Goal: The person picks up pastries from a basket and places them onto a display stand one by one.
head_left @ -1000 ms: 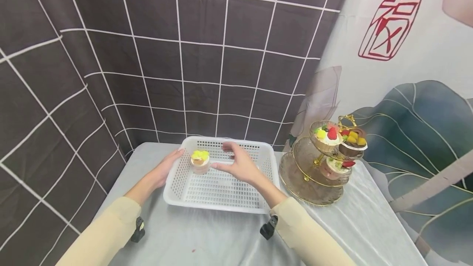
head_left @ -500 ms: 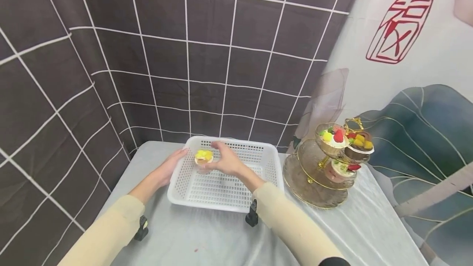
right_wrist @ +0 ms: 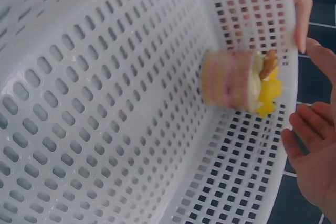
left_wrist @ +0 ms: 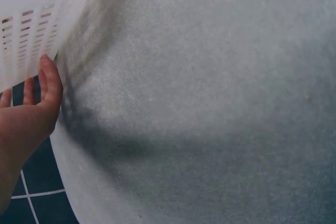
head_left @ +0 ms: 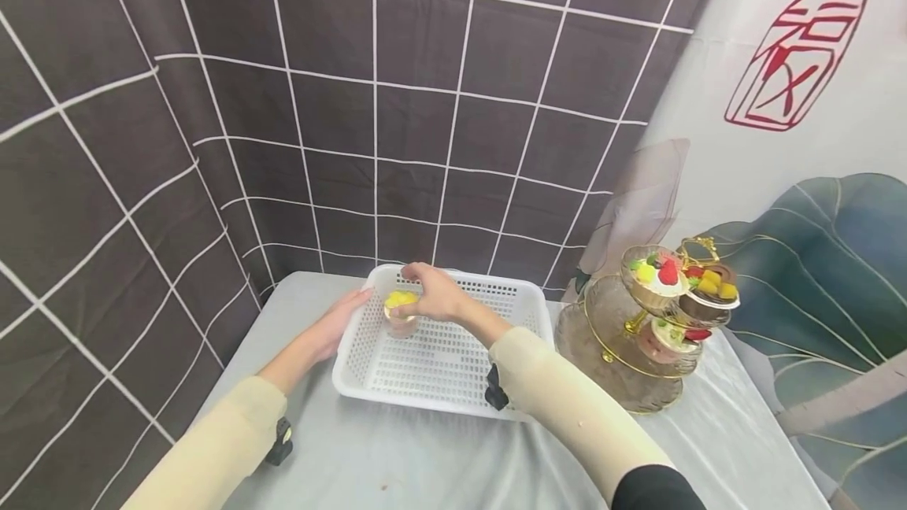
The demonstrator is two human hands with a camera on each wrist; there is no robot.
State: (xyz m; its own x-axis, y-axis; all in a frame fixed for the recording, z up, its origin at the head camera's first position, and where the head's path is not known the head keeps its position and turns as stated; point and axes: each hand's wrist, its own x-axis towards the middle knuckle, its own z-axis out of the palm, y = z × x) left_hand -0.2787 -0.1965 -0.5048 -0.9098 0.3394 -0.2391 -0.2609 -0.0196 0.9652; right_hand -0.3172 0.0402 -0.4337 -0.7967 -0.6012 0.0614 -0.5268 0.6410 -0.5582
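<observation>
A small dessert cup (head_left: 401, 327) with pink and cream layers and yellow fruit on top stands upright in the left end of a white perforated basket (head_left: 442, 409). My right hand (head_left: 438, 294) hovers over its right side, thumb and fingers spread. In the right wrist view, a gap shows between this hand (right_wrist: 317, 153) and the dessert cup (right_wrist: 231, 80). My left hand (head_left: 338, 323) lies along the basket's left outer wall, its fingertips at the rim. The left wrist view shows the left hand's fingers (left_wrist: 51, 80) fairly straight against the basket.
To the basket's right stands a tiered glass stand (head_left: 616, 380) with gold trim, bearing dessert cups with strawberries and yellow fruit. A pale cloth covers the table (head_left: 397, 459). A dark gridded curtain (head_left: 418, 124) hangs close behind.
My right hand has moved left, from beside the dessert cup to over its right side. My left hand stays at the basket's left side. The head view has shifted slightly.
</observation>
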